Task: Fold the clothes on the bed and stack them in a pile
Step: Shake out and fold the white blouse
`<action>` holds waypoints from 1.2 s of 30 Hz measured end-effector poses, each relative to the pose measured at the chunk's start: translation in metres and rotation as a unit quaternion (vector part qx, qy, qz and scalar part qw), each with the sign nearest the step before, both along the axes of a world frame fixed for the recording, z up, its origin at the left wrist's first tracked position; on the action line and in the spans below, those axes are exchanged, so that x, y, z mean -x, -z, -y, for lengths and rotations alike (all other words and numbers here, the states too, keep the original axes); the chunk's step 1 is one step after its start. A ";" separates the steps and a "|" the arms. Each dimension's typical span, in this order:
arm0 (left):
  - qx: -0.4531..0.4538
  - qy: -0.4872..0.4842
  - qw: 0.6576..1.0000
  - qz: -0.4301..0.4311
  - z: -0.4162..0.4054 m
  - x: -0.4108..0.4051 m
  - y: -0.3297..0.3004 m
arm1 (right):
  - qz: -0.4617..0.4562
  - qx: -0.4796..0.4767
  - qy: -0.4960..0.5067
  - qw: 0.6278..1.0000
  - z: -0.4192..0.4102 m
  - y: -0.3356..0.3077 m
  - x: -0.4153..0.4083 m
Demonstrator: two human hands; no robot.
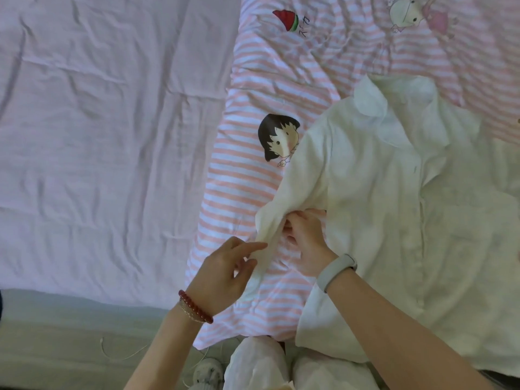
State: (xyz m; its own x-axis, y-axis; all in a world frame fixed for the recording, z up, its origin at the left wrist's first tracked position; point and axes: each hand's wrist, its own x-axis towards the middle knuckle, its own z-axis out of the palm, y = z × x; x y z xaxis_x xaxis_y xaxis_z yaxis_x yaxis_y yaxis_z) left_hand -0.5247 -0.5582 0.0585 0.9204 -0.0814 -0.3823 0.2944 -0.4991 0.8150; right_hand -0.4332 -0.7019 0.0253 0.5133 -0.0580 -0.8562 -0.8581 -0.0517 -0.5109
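One white shirt (394, 209) spread collar-up on the striped quilt (239, 192), buttoned front facing up, covering the quilt's right part and reaching down to the near edge of the bed. One sleeve (295, 190) bunched at the shirt's left side, trailing toward the near edge. Right hand (306, 243) just left of the shirt's body, fingers curled and pinching the sleeve cloth near the cuff; grey band (336, 271) on that wrist. Left hand (228, 274) below and left of the sleeve end, fingers loosely bent, thumb and forefinger touching the hanging strip of cloth; whether actually pinched cannot be told. One red bead bracelet (194, 306) on the left wrist. Left of the shirt, on the quilt, one cartoon head (277, 139); farther up, one watermelon slice (287, 19). Pale lilac sheet (98, 122) well left of the shirt. No boxes or baskets in view.
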 end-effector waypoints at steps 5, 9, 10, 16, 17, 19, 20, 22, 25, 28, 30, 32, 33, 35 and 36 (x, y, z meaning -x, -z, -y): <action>0.074 -0.014 0.994 -0.085 0.017 -0.003 0.011 | 0.062 0.015 -0.078 0.995 0.018 0.000 0.015; 0.121 0.027 0.982 -0.144 0.019 -0.003 0.018 | 0.062 0.038 -0.208 0.976 0.014 0.014 0.022; 0.102 -0.009 0.984 -0.144 0.017 -0.005 0.021 | 0.069 0.057 -0.215 0.973 0.014 0.018 0.021; -0.066 -0.013 0.998 0.020 0.010 -0.060 0.033 | 0.163 0.039 -0.213 0.963 0.035 0.003 0.017; -0.081 0.050 0.994 0.053 0.015 -0.076 0.035 | 0.167 0.018 -0.222 0.961 0.041 -0.002 0.017; -0.090 0.158 0.979 0.091 0.028 -0.111 0.037 | 0.161 -0.005 -0.229 0.960 0.053 -0.010 0.014; -0.084 0.198 0.971 0.103 0.036 -0.127 0.037 | 0.155 -0.012 -0.221 0.963 0.059 -0.014 0.011; -0.069 0.256 0.957 0.122 0.050 -0.155 0.034 | 0.147 -0.023 -0.191 0.970 0.072 -0.020 0.004; -0.087 0.314 0.937 0.127 0.062 -0.185 0.030 | 0.135 -0.007 -0.194 0.972 0.096 -0.030 -0.006; -0.077 0.332 0.940 0.018 0.063 -0.205 0.019 | 0.126 0.038 -0.292 0.947 0.126 -0.044 -0.009; -0.036 0.311 0.948 -0.051 0.065 -0.212 0.010 | 0.118 0.100 -0.350 0.924 0.148 -0.053 -0.010; -0.002 0.275 0.960 -0.053 0.072 -0.218 0.004 | 0.110 0.163 -0.377 0.905 0.169 -0.059 -0.010; -0.001 0.255 0.966 -0.039 0.076 -0.220 0.000 | 0.101 0.187 -0.381 0.900 0.178 -0.061 -0.010; -0.018 0.211 0.977 0.001 0.087 -0.226 -0.004 | 0.084 0.219 -0.370 0.899 0.192 -0.065 -0.010; -0.034 0.192 0.981 0.015 0.092 -0.230 -0.005 | 0.078 0.226 -0.353 0.905 0.196 -0.064 -0.010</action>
